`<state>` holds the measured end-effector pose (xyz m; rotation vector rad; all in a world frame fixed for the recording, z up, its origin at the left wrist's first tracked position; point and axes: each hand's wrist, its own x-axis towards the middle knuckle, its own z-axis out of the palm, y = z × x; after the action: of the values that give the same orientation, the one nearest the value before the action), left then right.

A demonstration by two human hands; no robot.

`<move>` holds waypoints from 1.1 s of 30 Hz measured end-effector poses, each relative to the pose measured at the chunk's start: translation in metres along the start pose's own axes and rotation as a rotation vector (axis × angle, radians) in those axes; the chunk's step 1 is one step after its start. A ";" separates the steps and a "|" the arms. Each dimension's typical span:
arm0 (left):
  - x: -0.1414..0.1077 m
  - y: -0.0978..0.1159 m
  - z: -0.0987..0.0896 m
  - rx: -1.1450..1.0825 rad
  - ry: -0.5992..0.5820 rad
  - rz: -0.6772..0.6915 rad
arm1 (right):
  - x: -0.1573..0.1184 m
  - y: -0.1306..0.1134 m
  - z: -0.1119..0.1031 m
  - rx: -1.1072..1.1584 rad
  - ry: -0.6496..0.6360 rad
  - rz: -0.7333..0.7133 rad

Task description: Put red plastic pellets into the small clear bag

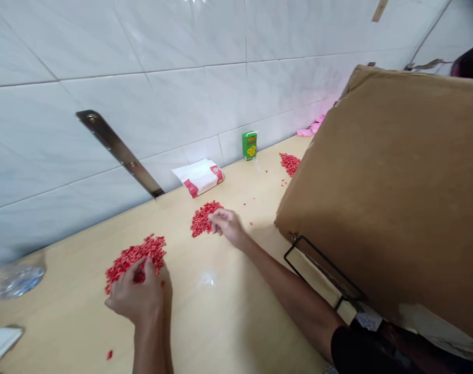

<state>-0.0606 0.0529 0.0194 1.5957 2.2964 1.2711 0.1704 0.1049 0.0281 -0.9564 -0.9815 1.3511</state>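
Observation:
Small glossy red pieces lie in heaps on the pale tabletop (205,322). At the left heap (129,259), my left hand (137,293) is curled, its thumb and finger nearly meeting over the pieces; anything between their tips is too small to tell. Farther forward and right, my right hand (226,226) touches the right edge of the middle heap (201,219), fingers pinched together, with what they hold hidden. A third heap (290,163) sits farther back, beside the cardboard box. One loose red piece (109,355) lies near the bottom left.
A big cardboard box (384,197) fills the right side, with a black wire frame (326,265) below it. Along the tiled wall are a white-and-red packet (201,177), a green carton (249,145) and a metal bracket (121,153). Clear plastic (20,280) lies far left.

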 end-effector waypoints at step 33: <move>-0.011 0.024 -0.002 -0.172 -1.071 0.347 | 0.002 -0.013 -0.033 -0.475 -0.118 0.086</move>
<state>-0.0385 0.0461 0.0324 1.9560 1.2558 0.3871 0.2054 0.1075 0.0297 -1.2941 -1.4032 1.2794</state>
